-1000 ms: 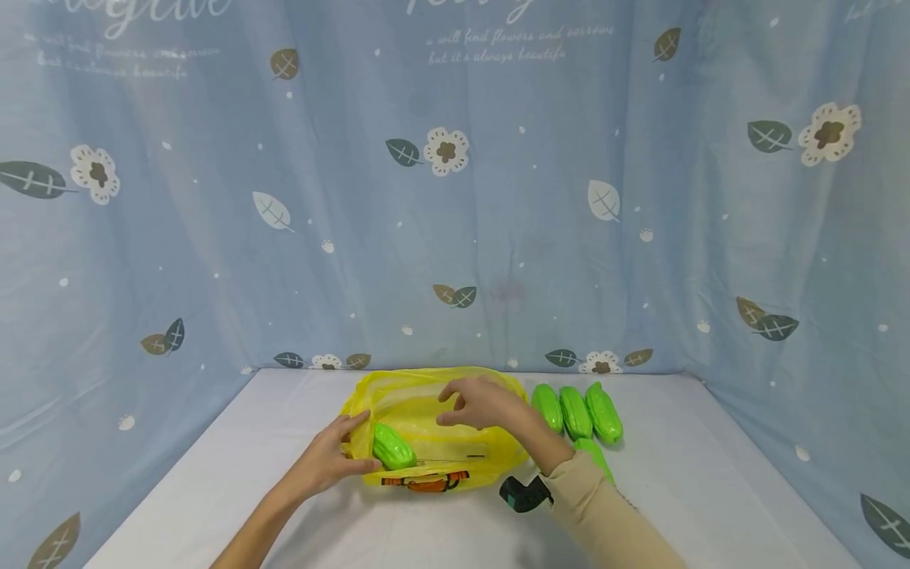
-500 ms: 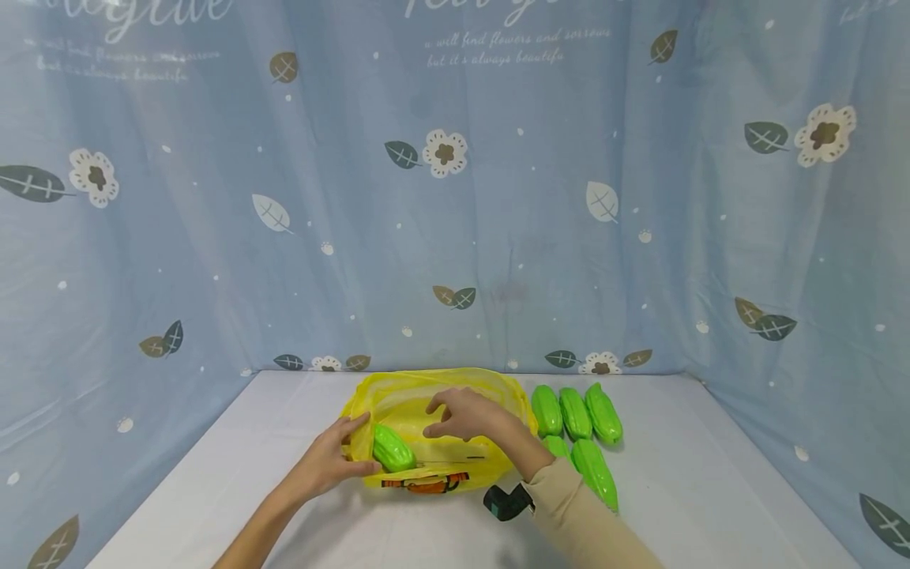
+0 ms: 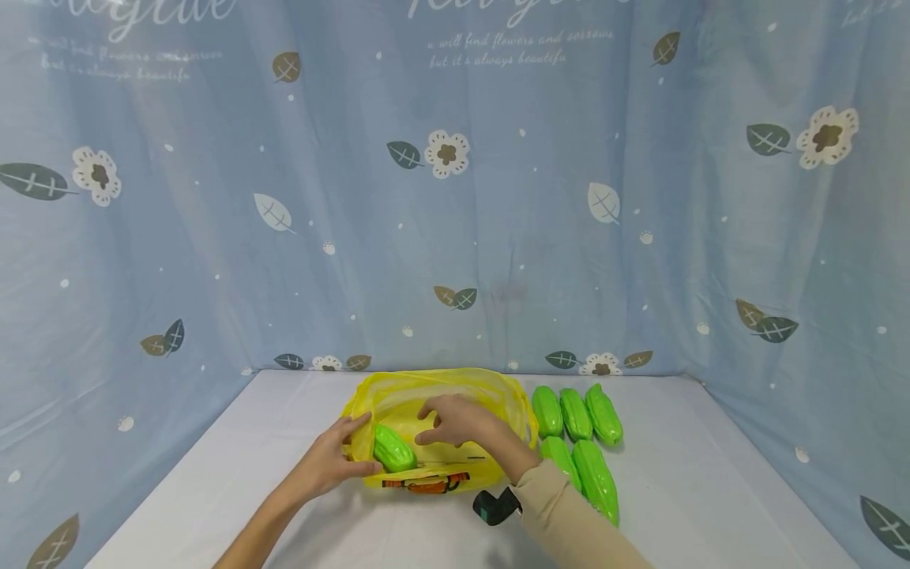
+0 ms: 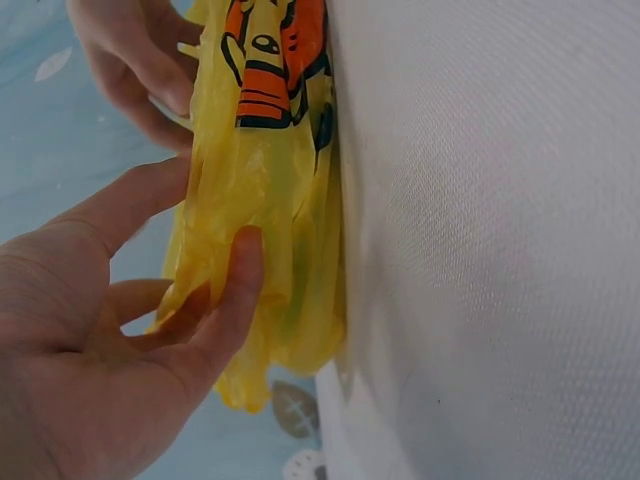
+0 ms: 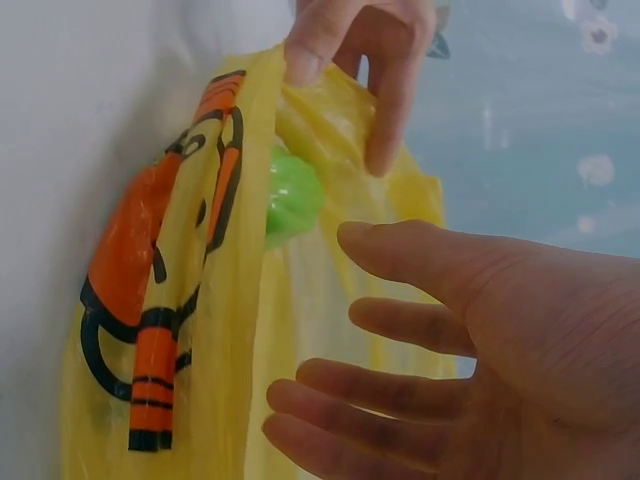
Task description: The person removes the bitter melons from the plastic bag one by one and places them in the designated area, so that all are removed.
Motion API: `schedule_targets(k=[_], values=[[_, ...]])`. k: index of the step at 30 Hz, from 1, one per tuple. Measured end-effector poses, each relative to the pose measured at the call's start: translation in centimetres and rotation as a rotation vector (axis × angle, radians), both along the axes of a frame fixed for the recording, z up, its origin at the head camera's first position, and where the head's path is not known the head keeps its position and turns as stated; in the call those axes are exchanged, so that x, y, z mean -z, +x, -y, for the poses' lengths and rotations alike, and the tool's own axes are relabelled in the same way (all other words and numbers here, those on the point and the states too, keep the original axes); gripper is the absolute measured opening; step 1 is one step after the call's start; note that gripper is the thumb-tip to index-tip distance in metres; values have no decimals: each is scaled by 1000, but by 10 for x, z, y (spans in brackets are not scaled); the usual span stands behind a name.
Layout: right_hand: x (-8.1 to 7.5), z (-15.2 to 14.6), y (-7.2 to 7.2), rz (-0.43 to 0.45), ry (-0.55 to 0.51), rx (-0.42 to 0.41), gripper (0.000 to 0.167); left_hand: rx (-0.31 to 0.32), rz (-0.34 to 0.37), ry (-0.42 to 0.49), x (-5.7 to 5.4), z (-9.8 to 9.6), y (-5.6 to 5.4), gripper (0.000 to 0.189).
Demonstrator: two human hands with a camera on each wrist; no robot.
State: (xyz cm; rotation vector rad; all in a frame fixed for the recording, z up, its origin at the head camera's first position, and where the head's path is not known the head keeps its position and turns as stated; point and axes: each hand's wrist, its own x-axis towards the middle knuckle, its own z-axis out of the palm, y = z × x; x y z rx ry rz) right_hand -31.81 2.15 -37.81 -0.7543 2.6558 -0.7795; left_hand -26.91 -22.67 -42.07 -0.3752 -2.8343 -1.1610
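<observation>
A yellow plastic bag (image 3: 384, 387) with an orange cartoon print lies with its mouth gaping in the head view. At its left end my left hand (image 3: 330, 458) holds the edge of the mouth; in the left wrist view its fingers (image 4: 240, 275) lie around the yellow film. A glossy green ridged gourd (image 3: 393, 448) sits inside, beside that hand. Over the bag's mouth hovers my right hand (image 3: 455, 420), palm facing left, with nothing in it. Its fingers (image 5: 390, 390) are spread and loosely bent in the right wrist view, a short way from the gourd.
Several more green gourds (image 3: 576, 413) lie in two rows on the white table (image 3: 697, 474), right of the bag. A black wrist camera (image 3: 495, 506) juts from my right sleeve. Blue leaf-patterned curtains (image 3: 455, 237) enclose the table's back and sides.
My right hand has moved left and slightly toward me, nearer the gourd in the bag. The forearm's shift has uncovered the front row of gourds. My left hand stays put.
</observation>
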Motion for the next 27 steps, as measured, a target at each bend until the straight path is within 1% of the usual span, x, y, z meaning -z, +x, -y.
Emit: schedule_targets(k=[7, 13, 20, 23, 27], values=[[2, 8, 0, -16, 16, -8, 45, -1, -11, -14, 0, 0, 0, 89], [1, 13, 1, -30, 42, 10, 48, -2, -20, -20, 1, 0, 0, 89], [0, 23, 3, -82, 93, 10, 49, -4, -5, -16, 1, 0, 0, 90], [0, 28, 3, -89, 98, 1, 48, -8, 2, -14, 2, 0, 0, 90], [2, 37, 1, -92, 100, -18, 51, -12, 8, -18, 2, 0, 0, 89]])
